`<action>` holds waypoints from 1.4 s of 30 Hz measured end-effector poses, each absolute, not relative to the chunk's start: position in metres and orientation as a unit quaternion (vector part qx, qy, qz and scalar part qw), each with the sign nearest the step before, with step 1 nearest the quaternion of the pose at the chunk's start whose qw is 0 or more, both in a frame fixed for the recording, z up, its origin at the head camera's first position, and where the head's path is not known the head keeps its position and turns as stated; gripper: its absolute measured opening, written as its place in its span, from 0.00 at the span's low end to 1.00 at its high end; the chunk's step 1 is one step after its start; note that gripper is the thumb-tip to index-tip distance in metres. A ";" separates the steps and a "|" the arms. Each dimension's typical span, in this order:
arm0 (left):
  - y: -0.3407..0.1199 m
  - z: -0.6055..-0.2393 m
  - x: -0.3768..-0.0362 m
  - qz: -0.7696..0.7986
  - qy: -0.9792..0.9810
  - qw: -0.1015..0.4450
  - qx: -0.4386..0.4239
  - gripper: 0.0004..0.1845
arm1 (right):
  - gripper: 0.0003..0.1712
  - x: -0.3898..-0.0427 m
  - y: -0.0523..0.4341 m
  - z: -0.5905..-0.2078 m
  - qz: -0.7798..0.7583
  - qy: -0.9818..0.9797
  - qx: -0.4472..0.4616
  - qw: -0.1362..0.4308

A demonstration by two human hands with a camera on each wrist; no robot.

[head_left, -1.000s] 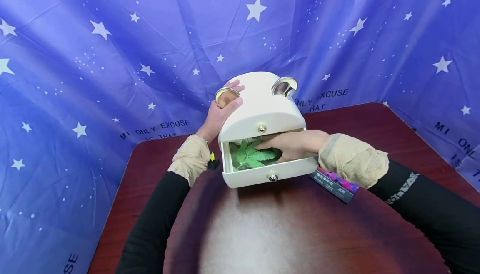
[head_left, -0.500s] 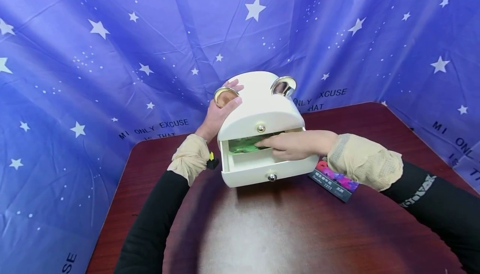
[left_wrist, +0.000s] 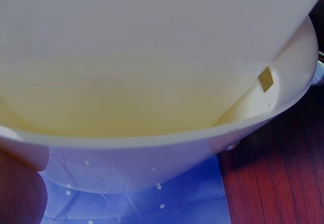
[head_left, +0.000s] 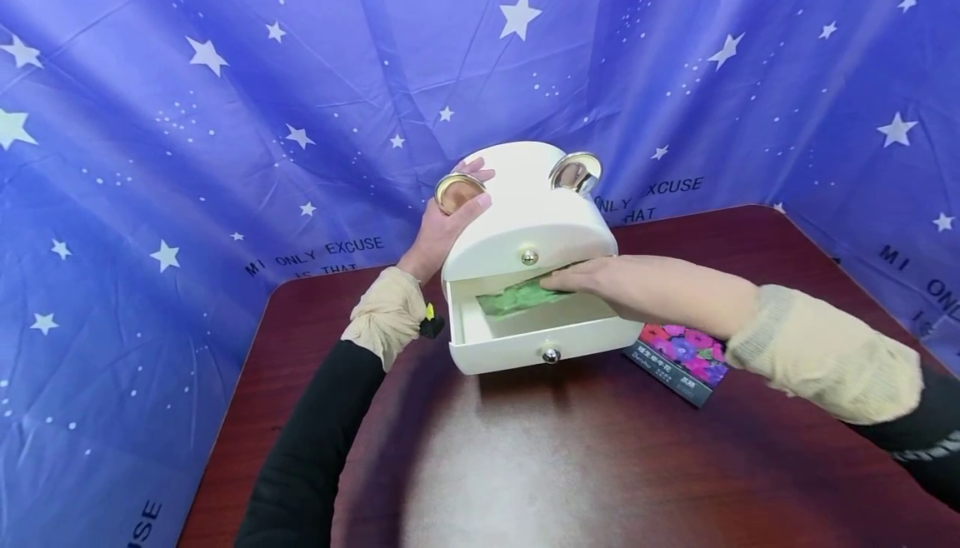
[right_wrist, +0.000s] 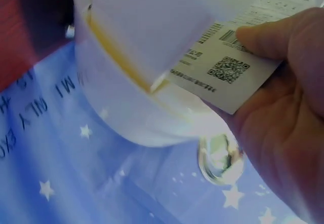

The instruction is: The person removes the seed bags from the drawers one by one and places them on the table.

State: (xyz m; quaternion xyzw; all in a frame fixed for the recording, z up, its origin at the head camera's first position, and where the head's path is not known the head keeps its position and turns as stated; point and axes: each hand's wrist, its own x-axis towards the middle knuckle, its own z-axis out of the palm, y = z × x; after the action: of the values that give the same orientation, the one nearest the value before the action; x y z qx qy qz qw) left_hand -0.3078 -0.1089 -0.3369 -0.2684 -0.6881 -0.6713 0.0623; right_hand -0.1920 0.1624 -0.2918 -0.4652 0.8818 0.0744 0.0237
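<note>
A flat green leaf-print packet (head_left: 520, 296), QR code on its white back, is pinched by the right hand (head_left: 600, 279) inside the cream box's open drawer (head_left: 540, 340). The box top is gripped by the left hand (head_left: 442, 227).

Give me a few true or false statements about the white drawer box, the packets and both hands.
1. The lower drawer of the white box is open. True.
2. The right hand pinches a green packet at the drawer. True.
3. The left hand lies flat on the table. False: it grips the box's top by a gold ear.
4. The flower packet lies inside the drawer. False: it lies on the table, right of the box.
</note>
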 end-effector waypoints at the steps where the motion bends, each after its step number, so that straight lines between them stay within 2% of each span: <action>1: -0.108 -0.336 -0.308 -0.670 -0.689 0.062 -0.268 0.23 | 0.47 -0.187 0.168 -0.291 0.076 0.877 -0.474 0.008; 2: -0.108 -0.336 -0.308 -0.671 -0.689 0.060 -0.268 0.23 | 0.48 -0.182 0.172 -0.290 0.020 0.880 -0.475 0.016; 8: -0.107 -0.333 -0.307 -0.675 -0.685 0.056 -0.268 0.22 | 0.48 -0.152 0.189 -0.288 0.028 0.872 -0.486 -0.053; 12: -0.105 -0.335 -0.307 -0.677 -0.684 0.059 -0.267 0.22 | 0.52 -0.139 0.202 -0.285 0.024 0.879 -0.468 -0.090; 16: -0.104 -0.334 -0.306 -0.680 -0.681 0.047 -0.268 0.22 | 0.54 -0.130 0.225 -0.284 -0.025 0.872 -0.463 -0.160; 19: -0.105 -0.330 -0.306 -0.677 -0.683 0.046 -0.269 0.23 | 0.35 -0.127 0.244 -0.285 -0.058 0.857 -0.464 -0.215; 21: -0.106 -0.329 -0.306 -0.676 -0.686 0.046 -0.267 0.23 | 0.28 -0.127 0.257 -0.286 -0.073 0.853 -0.458 -0.238; 23: -0.108 -0.328 -0.305 -0.671 -0.691 0.048 -0.263 0.23 | 0.33 -0.127 0.272 -0.289 -0.086 0.857 -0.439 -0.255; 25: -0.110 -0.328 -0.303 -0.666 -0.697 0.049 -0.261 0.23 | 0.31 -0.127 0.290 -0.293 -0.093 0.866 -0.412 -0.267; 27: -0.110 -0.328 -0.303 -0.661 -0.702 0.048 -0.259 0.23 | 0.31 -0.126 0.308 -0.301 -0.095 0.879 -0.378 -0.274; 31: -0.110 -0.330 -0.303 -0.666 -0.698 0.050 -0.258 0.22 | 0.53 -0.126 0.338 -0.324 -0.081 0.913 -0.300 -0.264; 33: -0.110 -0.331 -0.303 -0.673 -0.692 0.051 -0.257 0.22 | 0.57 -0.126 0.346 -0.339 -0.082 0.927 -0.268 -0.249; 37: -0.109 -0.333 -0.305 -0.681 -0.684 0.051 -0.258 0.22 | 0.58 -0.127 0.347 -0.371 -0.094 0.942 -0.231 -0.224; 42: -0.106 -0.334 -0.304 -0.685 -0.680 0.051 -0.258 0.22 | 0.56 -0.125 0.334 -0.409 -0.085 0.943 -0.243 -0.210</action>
State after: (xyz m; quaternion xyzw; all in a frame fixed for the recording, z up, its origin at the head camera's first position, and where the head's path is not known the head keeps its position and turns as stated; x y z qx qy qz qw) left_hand -0.3041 -0.1063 -0.3344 -0.2578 -0.6795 -0.6850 0.0512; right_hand -0.1254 0.3335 -0.4089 -0.2428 0.9433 -0.0848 -0.2099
